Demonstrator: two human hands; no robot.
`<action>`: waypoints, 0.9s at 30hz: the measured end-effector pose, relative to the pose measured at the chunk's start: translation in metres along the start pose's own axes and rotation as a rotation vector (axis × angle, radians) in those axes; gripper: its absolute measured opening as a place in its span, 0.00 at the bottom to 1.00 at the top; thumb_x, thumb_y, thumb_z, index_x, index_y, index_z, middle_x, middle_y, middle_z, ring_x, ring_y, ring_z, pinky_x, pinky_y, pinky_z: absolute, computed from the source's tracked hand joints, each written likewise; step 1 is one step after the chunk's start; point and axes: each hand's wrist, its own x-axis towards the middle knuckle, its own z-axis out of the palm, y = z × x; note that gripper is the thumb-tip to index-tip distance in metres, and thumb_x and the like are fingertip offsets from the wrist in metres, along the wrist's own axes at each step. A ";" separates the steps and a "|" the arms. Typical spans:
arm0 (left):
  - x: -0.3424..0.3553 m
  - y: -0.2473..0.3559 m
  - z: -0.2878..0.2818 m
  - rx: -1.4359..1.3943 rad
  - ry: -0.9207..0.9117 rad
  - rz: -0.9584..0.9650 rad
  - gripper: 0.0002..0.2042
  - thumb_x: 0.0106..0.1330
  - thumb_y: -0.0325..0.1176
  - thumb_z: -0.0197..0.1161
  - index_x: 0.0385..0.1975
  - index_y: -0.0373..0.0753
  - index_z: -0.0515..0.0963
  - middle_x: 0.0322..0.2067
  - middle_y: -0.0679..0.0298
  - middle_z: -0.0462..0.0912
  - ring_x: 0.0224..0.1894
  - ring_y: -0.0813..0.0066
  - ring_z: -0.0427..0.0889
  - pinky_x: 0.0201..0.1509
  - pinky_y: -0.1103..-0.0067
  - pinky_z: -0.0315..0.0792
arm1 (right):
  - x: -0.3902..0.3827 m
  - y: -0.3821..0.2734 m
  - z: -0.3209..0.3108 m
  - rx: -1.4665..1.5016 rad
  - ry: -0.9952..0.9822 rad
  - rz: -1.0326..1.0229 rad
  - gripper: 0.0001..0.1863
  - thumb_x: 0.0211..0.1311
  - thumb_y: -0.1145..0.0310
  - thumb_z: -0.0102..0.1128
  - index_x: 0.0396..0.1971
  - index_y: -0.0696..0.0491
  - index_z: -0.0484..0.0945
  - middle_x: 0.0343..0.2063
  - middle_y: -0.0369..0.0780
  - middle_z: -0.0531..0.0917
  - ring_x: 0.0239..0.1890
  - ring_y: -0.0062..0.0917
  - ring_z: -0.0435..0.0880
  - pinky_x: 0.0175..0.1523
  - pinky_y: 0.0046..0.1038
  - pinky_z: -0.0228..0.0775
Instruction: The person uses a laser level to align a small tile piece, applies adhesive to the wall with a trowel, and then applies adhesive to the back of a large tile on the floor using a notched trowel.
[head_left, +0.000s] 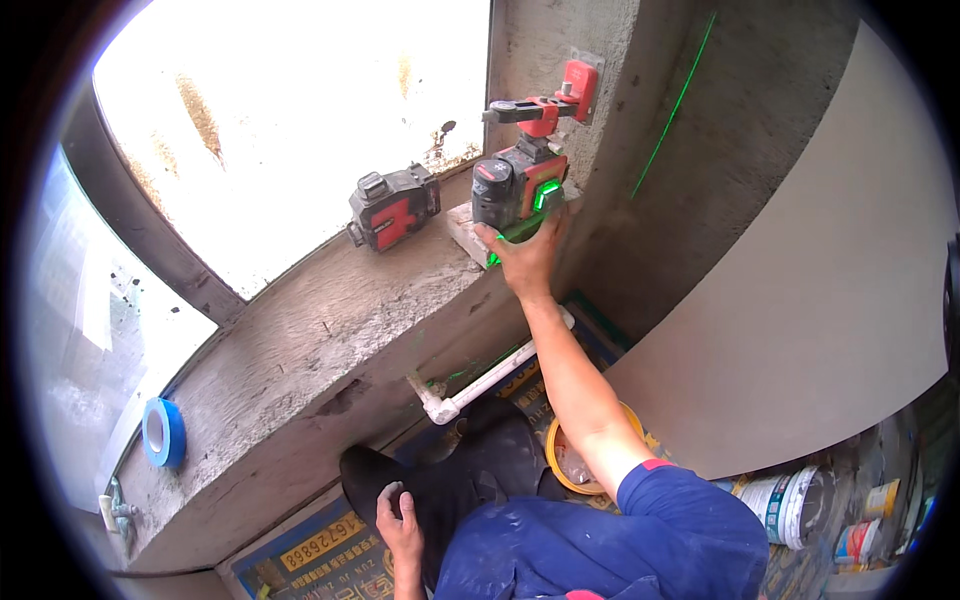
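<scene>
My right hand [528,258] reaches up to the sill and grips the lower part of a red and black laser level [518,182], thumb on one side and fingers on the other. The level's window glows green. Above it, a red and black bracket [540,115] is fixed to the wall beside the window. Under the level lies a pale block [464,232], partly hidden. A second red and black device [394,210], much like the level, stands on the sill to the left. My left hand [402,524] hangs low by my leg, holding nothing, its fingers loosely bent and the thumb apart.
A rough concrete sill [290,335] runs below the bright window. On it sits a roll of blue tape [164,433]. A white pipe [490,380] juts out below. To the right stand a large pale curved panel [780,300], a yellow-rimmed bucket [553,455] and paint pails [797,508]. A green laser line [677,100] crosses the wall.
</scene>
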 end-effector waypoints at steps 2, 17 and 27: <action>0.000 0.001 -0.002 0.018 0.000 -0.007 0.14 0.67 0.33 0.57 0.46 0.30 0.73 0.40 0.56 0.80 0.43 0.71 0.79 0.50 0.78 0.71 | -0.001 -0.004 0.001 -0.013 0.044 -0.041 0.51 0.34 0.55 0.79 0.57 0.60 0.59 0.53 0.51 0.64 0.57 0.44 0.61 0.62 0.43 0.52; 0.002 -0.002 -0.003 0.074 -0.004 0.028 0.15 0.65 0.35 0.59 0.45 0.30 0.74 0.41 0.54 0.80 0.43 0.66 0.79 0.50 0.75 0.72 | -0.002 0.002 0.003 -0.013 0.007 -0.092 0.62 0.35 0.48 0.77 0.63 0.64 0.47 0.60 0.60 0.54 0.64 0.54 0.51 0.66 0.49 0.43; 0.135 0.179 0.075 -0.035 -0.060 0.679 0.18 0.60 0.30 0.62 0.49 0.32 0.74 0.48 0.53 0.77 0.52 0.63 0.76 0.57 0.72 0.68 | 0.002 -0.002 -0.002 -0.096 -0.029 -0.032 0.57 0.33 0.53 0.79 0.61 0.62 0.53 0.59 0.55 0.58 0.62 0.48 0.55 0.67 0.45 0.42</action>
